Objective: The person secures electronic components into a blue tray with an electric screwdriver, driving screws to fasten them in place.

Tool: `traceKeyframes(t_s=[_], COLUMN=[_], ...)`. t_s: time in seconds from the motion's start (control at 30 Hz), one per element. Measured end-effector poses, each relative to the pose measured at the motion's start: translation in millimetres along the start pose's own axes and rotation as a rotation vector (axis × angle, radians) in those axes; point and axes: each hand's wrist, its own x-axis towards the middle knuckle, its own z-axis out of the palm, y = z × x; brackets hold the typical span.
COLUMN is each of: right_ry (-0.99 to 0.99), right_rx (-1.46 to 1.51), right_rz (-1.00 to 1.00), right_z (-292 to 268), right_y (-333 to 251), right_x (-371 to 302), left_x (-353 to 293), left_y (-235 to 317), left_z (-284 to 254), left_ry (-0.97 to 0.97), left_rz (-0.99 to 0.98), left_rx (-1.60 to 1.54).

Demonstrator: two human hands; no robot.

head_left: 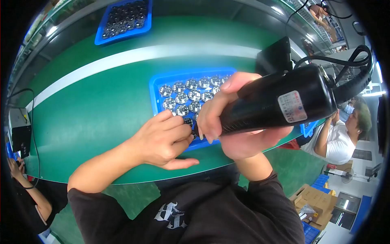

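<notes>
Green tabletop spread beneath both hands, crossed by a curving white strip, with a second blue tray at its far side. Nearer, a blue tray held rows of round, silvery parts. Right hand was closed around a black cylindrical tool, slanting over the tray's right half and hiding parts there; a thick black cable left its upper end. Left hand lay over the tray's lower-left edge, fingers curled and thumb jutting rightward, fingertips just beside the lowest visible parts; whether it gripped one could not be told.
</notes>
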Motion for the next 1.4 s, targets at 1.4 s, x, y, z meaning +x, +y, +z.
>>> traceKeyframes(t_s=[1.4], right_ry=[0.195], right_rx=[-0.035], right_rz=[-0.097], right_z=[-44.7], right_y=[-72.9], right_x=[-79.6], left_x=[21.6], left_y=[27.1], left_z=[5.5], left_ry=[-0.068], left_rz=[-0.035], left_rx=[0.133])
